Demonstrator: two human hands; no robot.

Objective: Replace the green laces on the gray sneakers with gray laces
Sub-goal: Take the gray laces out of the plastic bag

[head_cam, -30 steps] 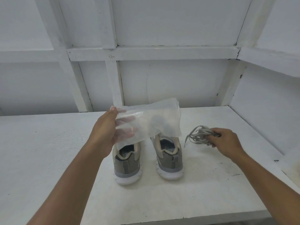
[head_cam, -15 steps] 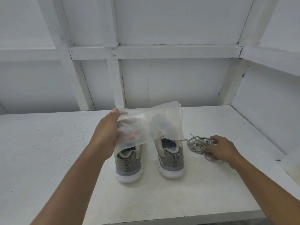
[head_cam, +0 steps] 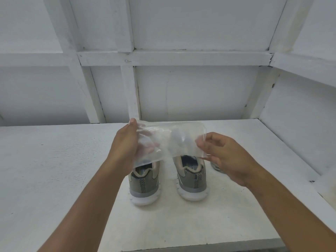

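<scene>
White table (head_cam: 54,179) bears two gray shoes, heels near: left sneaker (head_cam: 144,186) and right sneaker (head_cam: 192,180). Above them, the left hand (head_cam: 125,144) grips a clear plastic bag (head_cam: 171,140) at its left end, and the right hand (head_cam: 227,157) pinches its right edge. Gray laces (head_cam: 217,167) lie bunched just right of the right sneaker, mostly hidden behind that hand.

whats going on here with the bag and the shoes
A person holds a clear plastic bag over a pair of gray sneakers standing on the white table. The left hand grips its left end and the right hand pinches its right edge. A bundle of gray laces lies on the table right of the sneakers, partly hidden by the right hand.
</scene>
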